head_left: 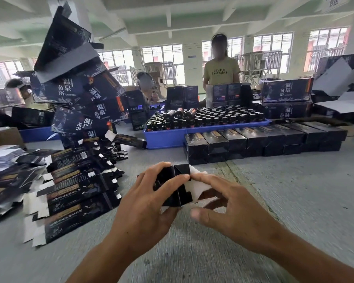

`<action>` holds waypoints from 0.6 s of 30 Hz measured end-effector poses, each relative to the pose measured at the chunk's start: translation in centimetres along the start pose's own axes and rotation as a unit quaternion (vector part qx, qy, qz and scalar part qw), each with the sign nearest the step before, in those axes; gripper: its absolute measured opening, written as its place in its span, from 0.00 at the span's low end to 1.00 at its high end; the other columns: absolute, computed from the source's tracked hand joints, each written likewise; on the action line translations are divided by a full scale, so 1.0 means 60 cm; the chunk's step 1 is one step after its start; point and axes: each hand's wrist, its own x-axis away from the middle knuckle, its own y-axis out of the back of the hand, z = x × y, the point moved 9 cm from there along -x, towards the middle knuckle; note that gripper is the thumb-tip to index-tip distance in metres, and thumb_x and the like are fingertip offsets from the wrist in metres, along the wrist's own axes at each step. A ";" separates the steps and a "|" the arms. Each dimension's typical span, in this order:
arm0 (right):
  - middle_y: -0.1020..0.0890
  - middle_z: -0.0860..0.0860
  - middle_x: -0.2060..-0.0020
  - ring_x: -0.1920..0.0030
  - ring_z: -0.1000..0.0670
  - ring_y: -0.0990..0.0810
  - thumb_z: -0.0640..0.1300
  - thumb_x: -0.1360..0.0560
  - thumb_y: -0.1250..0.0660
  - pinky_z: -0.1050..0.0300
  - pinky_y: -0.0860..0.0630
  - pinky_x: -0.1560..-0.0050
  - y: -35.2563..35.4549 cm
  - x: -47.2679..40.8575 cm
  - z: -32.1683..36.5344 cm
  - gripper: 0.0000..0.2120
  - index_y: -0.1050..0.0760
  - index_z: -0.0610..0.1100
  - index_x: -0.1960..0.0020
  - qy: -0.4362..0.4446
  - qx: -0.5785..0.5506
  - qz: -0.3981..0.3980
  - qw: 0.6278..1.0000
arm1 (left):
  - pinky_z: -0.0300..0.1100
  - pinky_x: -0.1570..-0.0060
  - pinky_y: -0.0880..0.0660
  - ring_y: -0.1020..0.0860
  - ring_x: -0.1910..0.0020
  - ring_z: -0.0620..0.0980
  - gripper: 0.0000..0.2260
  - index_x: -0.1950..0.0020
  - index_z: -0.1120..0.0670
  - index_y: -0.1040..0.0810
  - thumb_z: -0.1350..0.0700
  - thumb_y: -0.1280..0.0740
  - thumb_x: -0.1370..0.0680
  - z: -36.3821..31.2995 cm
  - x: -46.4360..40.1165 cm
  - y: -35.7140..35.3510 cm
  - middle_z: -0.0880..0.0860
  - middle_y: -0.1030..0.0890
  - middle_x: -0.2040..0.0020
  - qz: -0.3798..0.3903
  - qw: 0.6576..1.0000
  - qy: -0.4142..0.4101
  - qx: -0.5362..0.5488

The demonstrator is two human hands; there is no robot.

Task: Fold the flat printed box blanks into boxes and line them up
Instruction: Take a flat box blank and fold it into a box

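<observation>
Holding a half-folded black box (177, 186) at centre frame, just above the grey bench (284, 190). Left hand (149, 201) fingers curled round its left side, thumb underneath. Right hand (219, 203) fingers spread and bent, index tip pressed on the white end flap (198, 185). Flat printed blanks (74, 193) fanned at lower left. Finished boxes (260, 139) lined in a row at right of centre, before a blue tray (172, 137) of bottles.

Bright daylight from rear windows (161, 58); wide-angle edge distortion, slight blur.
</observation>
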 end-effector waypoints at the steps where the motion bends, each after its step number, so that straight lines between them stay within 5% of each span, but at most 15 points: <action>1: 0.25 0.75 0.43 0.45 0.69 0.23 0.56 0.26 0.27 0.78 0.27 0.53 0.003 0.000 0.002 0.24 0.31 0.70 0.35 0.001 -0.008 -0.012 1.000 | 0.50 0.52 0.20 0.23 0.39 0.57 0.29 0.31 0.45 0.24 0.53 0.21 0.31 -0.001 0.000 0.000 0.55 0.27 0.32 0.000 1.000 -0.001 -0.001; 7: 0.17 0.64 0.56 0.53 0.60 0.18 0.45 0.24 0.27 0.71 0.25 0.55 0.030 0.007 0.004 0.14 0.22 0.59 0.42 0.017 0.010 -0.123 0.992 | 0.43 0.56 0.24 0.26 0.41 0.52 0.27 0.31 0.41 0.27 0.48 0.27 0.29 -0.023 -0.001 -0.005 0.54 0.26 0.33 0.005 0.999 -0.031 -0.034; 12: 0.18 0.63 0.50 0.51 0.63 0.18 0.49 0.24 0.27 0.70 0.22 0.55 0.034 0.009 0.003 0.22 0.32 0.65 0.36 0.002 -0.005 -0.139 0.990 | 0.45 0.56 0.21 0.23 0.41 0.55 0.24 0.32 0.41 0.28 0.47 0.30 0.28 -0.029 -0.002 -0.008 0.55 0.26 0.32 0.007 0.998 -0.042 -0.052; 18: 0.21 0.72 0.47 0.49 0.64 0.19 0.44 0.24 0.28 0.73 0.24 0.55 0.024 0.008 0.005 0.17 0.26 0.65 0.43 -0.013 -0.036 -0.099 0.994 | 0.42 0.49 0.26 0.26 0.39 0.52 0.31 0.29 0.42 0.30 0.49 0.24 0.30 -0.020 -0.001 0.000 0.53 0.28 0.31 -0.020 0.999 -0.016 -0.021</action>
